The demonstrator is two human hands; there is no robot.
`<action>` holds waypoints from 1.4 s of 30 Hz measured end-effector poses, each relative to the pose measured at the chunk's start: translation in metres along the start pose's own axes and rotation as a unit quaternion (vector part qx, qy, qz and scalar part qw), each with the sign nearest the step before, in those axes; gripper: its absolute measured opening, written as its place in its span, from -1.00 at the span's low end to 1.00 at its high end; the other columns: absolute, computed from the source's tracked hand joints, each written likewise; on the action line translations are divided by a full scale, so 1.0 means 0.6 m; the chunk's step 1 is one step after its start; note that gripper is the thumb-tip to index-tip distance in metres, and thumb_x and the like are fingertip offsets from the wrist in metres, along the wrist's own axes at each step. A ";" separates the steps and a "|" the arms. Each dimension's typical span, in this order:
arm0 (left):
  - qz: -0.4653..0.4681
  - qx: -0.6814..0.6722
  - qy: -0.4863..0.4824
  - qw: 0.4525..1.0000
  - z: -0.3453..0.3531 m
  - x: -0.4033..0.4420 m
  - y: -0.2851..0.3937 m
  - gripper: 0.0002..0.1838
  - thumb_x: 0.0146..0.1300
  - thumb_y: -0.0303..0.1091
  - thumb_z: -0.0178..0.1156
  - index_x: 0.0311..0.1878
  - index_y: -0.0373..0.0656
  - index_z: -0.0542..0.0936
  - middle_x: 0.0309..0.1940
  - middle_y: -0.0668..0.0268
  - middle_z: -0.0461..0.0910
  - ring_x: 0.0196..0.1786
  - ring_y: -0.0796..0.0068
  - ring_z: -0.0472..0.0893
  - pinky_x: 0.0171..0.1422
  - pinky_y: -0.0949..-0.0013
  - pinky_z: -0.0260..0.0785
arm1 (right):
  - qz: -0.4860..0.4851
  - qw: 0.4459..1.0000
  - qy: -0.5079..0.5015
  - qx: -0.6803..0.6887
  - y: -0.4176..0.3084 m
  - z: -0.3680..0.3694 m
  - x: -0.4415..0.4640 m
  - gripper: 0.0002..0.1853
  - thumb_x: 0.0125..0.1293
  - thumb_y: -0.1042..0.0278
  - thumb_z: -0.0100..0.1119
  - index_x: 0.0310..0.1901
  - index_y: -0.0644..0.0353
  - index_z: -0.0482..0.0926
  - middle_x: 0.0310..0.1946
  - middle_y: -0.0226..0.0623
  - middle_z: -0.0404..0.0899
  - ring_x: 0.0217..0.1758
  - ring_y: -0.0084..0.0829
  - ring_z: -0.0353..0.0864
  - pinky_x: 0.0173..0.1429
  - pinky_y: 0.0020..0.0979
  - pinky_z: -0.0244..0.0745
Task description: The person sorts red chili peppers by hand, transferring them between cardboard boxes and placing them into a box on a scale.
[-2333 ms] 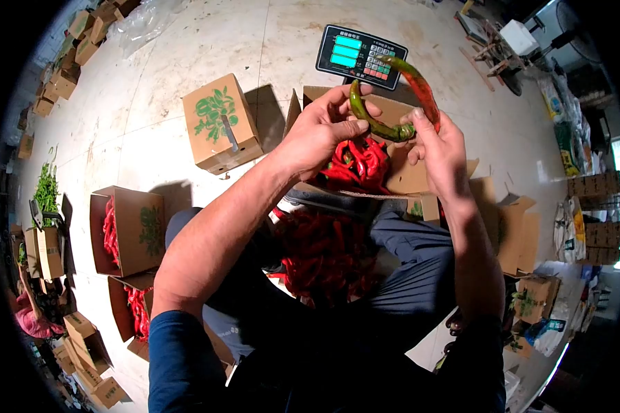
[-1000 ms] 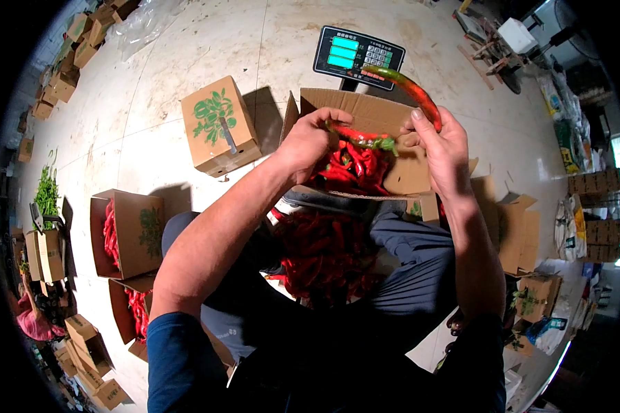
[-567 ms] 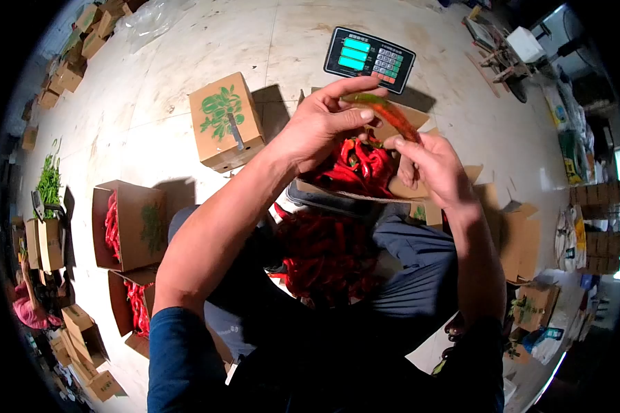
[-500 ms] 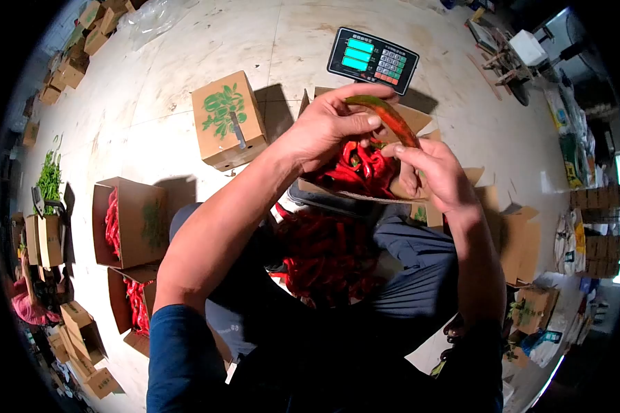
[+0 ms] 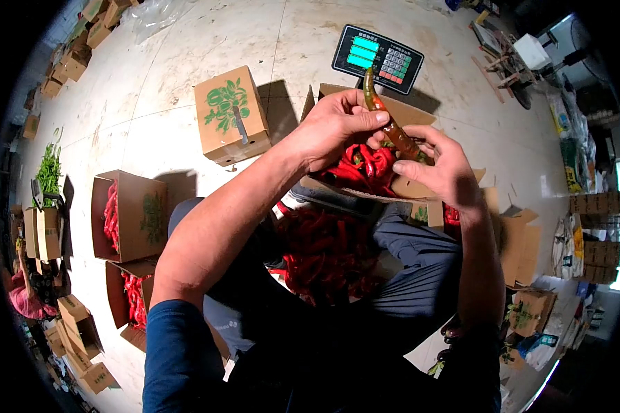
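Between thumb and fingers my left hand [image 5: 344, 127] grips a green and dark red pepper [image 5: 393, 129] around its middle, the green tip pointing up. Around the pepper's lower, stem end curve the fingers of my right hand [image 5: 442, 164], thumb on the near side. Both hands are above an open cardboard box [image 5: 412, 187] partly filled with red peppers [image 5: 365, 165]. Behind the box stands a scale display [image 5: 377, 59] with lit green screens. More red peppers [image 5: 327, 251] lie in a heap between my legs.
A closed carton [image 5: 232, 115] with a green print stands left of the box. Two open cartons of red peppers [image 5: 136, 299] are at the left. Green peppers [image 5: 49, 172] top a box farther left, near a person in pink [image 5: 27, 296]. Flattened cardboard [image 5: 520, 241] lies right.
The green and red pepper that my left hand held earlier is gone from it. That hand has since taken hold of the pepper from my right hand, and the pepper has turned more upright.
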State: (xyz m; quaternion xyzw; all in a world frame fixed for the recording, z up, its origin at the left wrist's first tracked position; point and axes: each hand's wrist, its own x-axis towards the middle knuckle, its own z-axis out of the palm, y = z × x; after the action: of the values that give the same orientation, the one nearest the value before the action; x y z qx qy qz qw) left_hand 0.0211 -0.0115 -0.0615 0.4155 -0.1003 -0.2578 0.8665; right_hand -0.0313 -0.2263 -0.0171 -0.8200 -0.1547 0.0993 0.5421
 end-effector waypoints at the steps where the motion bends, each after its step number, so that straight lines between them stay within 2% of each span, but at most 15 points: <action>1: 0.001 0.002 0.010 1.000 0.000 0.001 0.000 -0.82 0.32 -0.40 0.30 -0.21 -0.24 0.48 -0.36 0.26 0.60 -0.34 0.51 0.64 -0.22 0.47 0.57 | 0.011 1.000 0.001 -0.005 0.001 -0.002 0.000 -0.64 0.31 0.40 0.31 0.06 0.40 0.53 -0.11 -0.23 0.62 -0.11 -0.55 0.57 -0.02 -0.48 0.50; 6: -0.009 -0.014 0.034 0.999 0.000 0.006 -0.003 -0.78 0.33 -0.36 0.31 -0.24 -0.26 0.46 -0.37 0.22 0.62 -0.32 0.47 0.66 -0.24 0.47 0.60 | 0.025 0.999 0.013 -0.041 -0.009 0.000 0.003 -0.67 0.33 0.41 0.27 0.06 0.40 0.53 -0.18 -0.28 0.65 -0.15 -0.57 0.57 -0.03 -0.47 0.49; 12: -0.043 -0.034 0.051 0.997 0.003 0.005 -0.009 -0.78 0.40 -0.25 0.22 -0.13 -0.23 0.55 -0.27 0.21 0.68 -0.31 0.49 0.68 -0.22 0.48 0.58 | -0.061 0.994 0.026 -0.092 0.027 0.001 0.008 -0.69 0.39 0.37 0.20 0.08 0.36 0.52 -0.26 -0.19 0.66 -0.19 -0.52 0.58 -0.05 -0.41 0.50; 21: -0.106 -0.021 0.052 0.993 0.005 0.001 -0.018 -0.55 0.50 -0.01 0.00 -0.11 -0.29 0.54 -0.27 0.12 0.66 -0.31 0.42 0.67 -0.23 0.38 0.57 | -0.040 0.989 -0.012 -0.140 0.027 -0.005 0.004 -0.68 0.49 0.22 0.06 0.06 0.33 0.48 -0.28 0.07 0.60 -0.24 -0.17 0.62 -0.11 -0.22 0.46; 24: -0.154 -0.018 0.116 0.981 0.021 -0.008 -0.015 -0.47 0.51 0.10 -0.13 -0.12 -0.28 0.49 -0.33 0.13 0.62 -0.35 0.36 0.65 -0.27 0.36 0.54 | 0.078 0.975 -0.082 -0.193 0.014 -0.024 0.005 -0.61 0.50 0.19 0.06 0.14 0.34 0.48 -0.21 -0.21 0.62 -0.13 -0.50 0.52 0.06 -0.42 0.44; 27: -0.253 -0.009 0.147 0.956 0.012 -0.020 -0.026 -0.45 0.51 0.15 -0.18 -0.17 -0.24 0.44 -0.37 0.14 0.57 -0.40 0.29 0.61 -0.33 0.33 0.48 | 0.002 0.962 0.046 -0.267 0.074 -0.074 0.000 -0.56 0.45 0.13 0.09 0.19 0.30 0.46 -0.09 0.08 0.63 -0.04 -0.15 0.66 0.09 -0.25 0.50; 28: -0.259 0.025 0.196 0.946 0.024 -0.027 -0.027 -0.46 0.52 0.15 -0.20 -0.22 -0.21 0.41 -0.49 0.21 0.51 -0.45 0.25 0.58 -0.40 0.32 0.41 | 0.054 0.953 0.063 -0.291 0.048 -0.105 -0.002 -0.50 0.42 0.13 0.12 0.26 0.28 0.44 0.05 0.07 0.61 0.11 -0.15 0.62 0.22 -0.28 0.46; 29: -0.253 0.059 0.188 0.947 0.018 -0.032 -0.034 -0.49 0.53 0.12 -0.17 -0.21 -0.20 0.42 -0.52 0.22 0.50 -0.47 0.28 0.57 -0.41 0.32 0.40 | 0.111 0.955 0.098 -0.257 0.044 -0.139 -0.008 -0.49 0.42 0.14 0.12 0.27 0.30 0.44 0.09 0.01 0.60 0.15 -0.16 0.59 0.24 -0.25 0.45; 30: -0.245 0.092 0.179 0.948 0.010 -0.036 -0.038 -0.52 0.53 0.09 -0.15 -0.21 -0.19 0.42 -0.56 0.24 0.49 -0.48 0.30 0.56 -0.43 0.32 0.38 | 0.046 0.949 0.169 -0.261 0.071 -0.183 -0.022 -0.50 0.41 0.16 0.17 0.27 0.28 0.44 0.07 -0.09 0.63 0.08 -0.22 0.62 0.16 -0.28 0.51; 31: -0.213 0.115 0.175 0.954 0.022 -0.043 -0.032 -0.61 0.52 0.00 -0.06 -0.19 -0.17 0.44 -0.61 0.29 0.47 -0.50 0.36 0.55 -0.42 0.33 0.37 | 0.032 0.957 0.205 -0.204 0.056 -0.211 -0.040 -0.56 0.45 0.20 0.12 0.25 0.26 0.47 0.06 -0.22 0.62 0.07 -0.44 0.58 0.09 -0.38 0.50; 32: -0.187 0.112 0.144 0.965 0.022 -0.048 -0.028 -0.75 0.50 -0.18 0.01 -0.10 -0.20 0.47 -0.60 0.30 0.47 -0.48 0.41 0.56 -0.38 0.36 0.39 | 0.051 0.954 0.244 -0.165 0.042 -0.225 -0.064 -0.56 0.45 0.20 0.12 0.25 0.26 0.48 0.06 -0.22 0.62 0.07 -0.45 0.58 0.10 -0.38 0.51; 34: -0.118 0.159 0.129 0.972 0.029 -0.056 -0.025 -0.77 0.45 -0.38 0.02 0.08 -0.26 0.46 -0.42 0.26 0.57 -0.36 0.41 0.61 -0.27 0.39 0.45 | 0.082 0.939 0.322 -0.086 0.031 -0.248 -0.109 -0.56 0.45 0.19 0.13 0.25 0.25 0.48 0.06 -0.22 0.62 0.06 -0.47 0.58 0.10 -0.38 0.51; 37: -0.051 0.190 0.161 0.967 0.048 -0.066 -0.010 -0.62 0.33 -0.57 -0.02 0.21 -0.32 0.43 -0.07 0.22 0.62 -0.17 0.40 0.64 -0.08 0.40 0.50 | 0.121 0.944 0.273 -0.143 0.181 -0.272 -0.188 -0.48 0.32 0.27 0.29 0.26 0.28 0.44 -0.06 -0.20 0.65 -0.08 -0.40 0.64 0.02 -0.42 0.56; 39: -0.042 0.189 0.165 0.967 0.041 -0.075 0.001 -0.68 0.38 -0.51 0.00 0.17 -0.29 0.46 -0.15 0.23 0.62 -0.18 0.40 0.63 -0.08 0.40 0.48 | 0.132 0.940 0.212 -0.231 0.373 -0.293 -0.263 -0.39 0.20 0.25 0.37 0.25 0.30 0.43 -0.05 -0.13 0.63 -0.04 -0.31 0.63 0.08 -0.37 0.54; 42: -0.036 0.190 0.170 0.966 0.048 -0.088 0.011 -0.73 0.43 -0.42 0.04 0.13 -0.26 0.50 -0.23 0.24 0.62 -0.24 0.39 0.61 -0.08 0.35 0.47 | 0.234 0.903 0.131 -0.335 0.434 -0.241 -0.336 -0.17 -0.04 0.21 0.49 0.29 0.33 0.37 0.10 0.10 0.54 0.17 -0.09 0.53 0.28 -0.22 0.39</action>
State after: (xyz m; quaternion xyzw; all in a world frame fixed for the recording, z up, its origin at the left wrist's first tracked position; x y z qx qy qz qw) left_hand -0.0325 0.0006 -0.0361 0.6138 0.0164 -0.1906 0.7660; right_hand -0.1333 -0.5183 -0.2006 -0.9714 0.0901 0.0569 0.2120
